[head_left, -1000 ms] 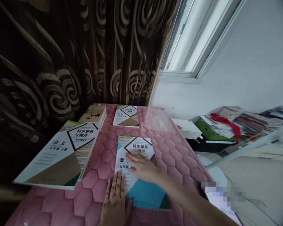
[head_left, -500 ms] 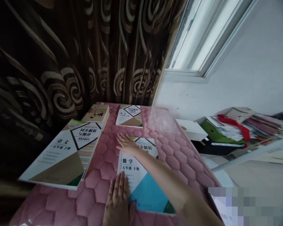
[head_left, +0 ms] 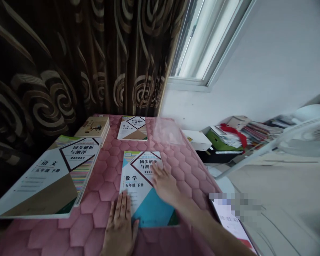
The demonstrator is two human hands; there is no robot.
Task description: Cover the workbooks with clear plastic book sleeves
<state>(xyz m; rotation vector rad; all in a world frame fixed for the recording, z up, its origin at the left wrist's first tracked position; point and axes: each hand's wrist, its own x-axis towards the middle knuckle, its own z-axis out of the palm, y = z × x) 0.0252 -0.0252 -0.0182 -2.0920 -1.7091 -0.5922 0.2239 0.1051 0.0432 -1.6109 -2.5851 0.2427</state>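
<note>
A math workbook [head_left: 146, 209] with a white and blue cover lies closed on the pink quilted table cover [head_left: 77, 233]. Flat along its lower left edge rests my left hand [head_left: 120, 224], fingers stretched out. My right hand [head_left: 164, 183] lies across the workbook's right side, fingers spread over part of the title. To the left is a larger-looking stack of Chinese workbooks [head_left: 48, 181] with a striped and brown cover. Another Chinese workbook [head_left: 133, 128] lies farther back, and a stack of brown-covered books [head_left: 93, 127] sits at the back left.
Clear plastic sheeting [head_left: 168, 131] lies at the table's back right corner. A phone [head_left: 230, 220] with a lit screen is at the right edge. Beyond stand a white box [head_left: 197, 139], piled papers and a white fan [head_left: 306, 131]. A dark curtain [head_left: 96, 53] hangs behind.
My right hand has slid from the workbook's upper left edge to its right side, uncovering the title. The left hand stays at the left edge. The view has turned to the right.
</note>
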